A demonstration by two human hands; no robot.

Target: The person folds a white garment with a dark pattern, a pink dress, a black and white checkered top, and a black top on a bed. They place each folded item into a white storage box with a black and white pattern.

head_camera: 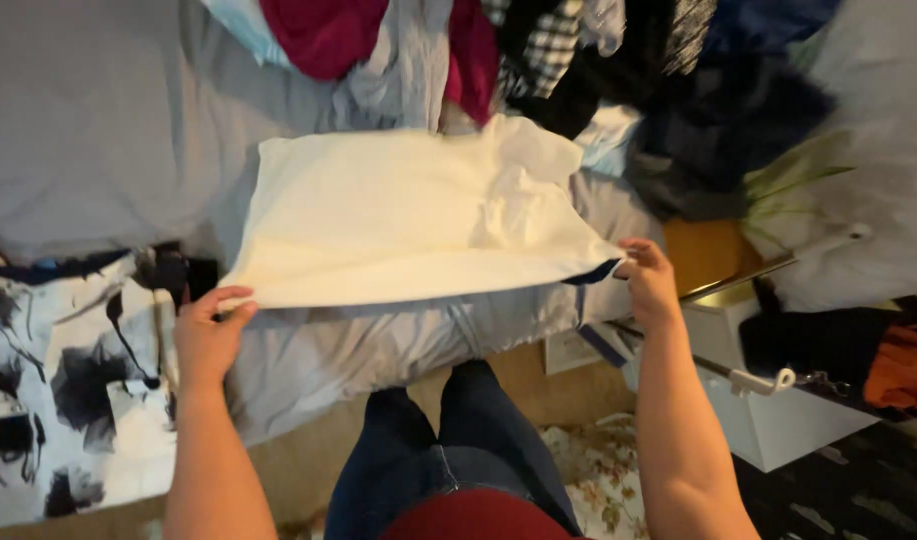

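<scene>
At the near edge of the bed [98, 130], the left hand [206, 335] pinches the lower left corner of a cream-white garment [398, 215], fingers closed on the hem, while the right hand [650, 282] grips the lower right corner the same way, where a dark trim shows. The garment lies spread flat and wide over the grey sheet, already doubled into a rough rectangle, its right part still rumpled; it looks partly folded, with further folds left. Beyond it a heap of unfolded clothes [538, 50], red, checked, black and blue, fills the far side. A black-and-white patterned fabric [68, 390] lies to the left, and a white box [778, 420] stands on the floor to the right.
</scene>
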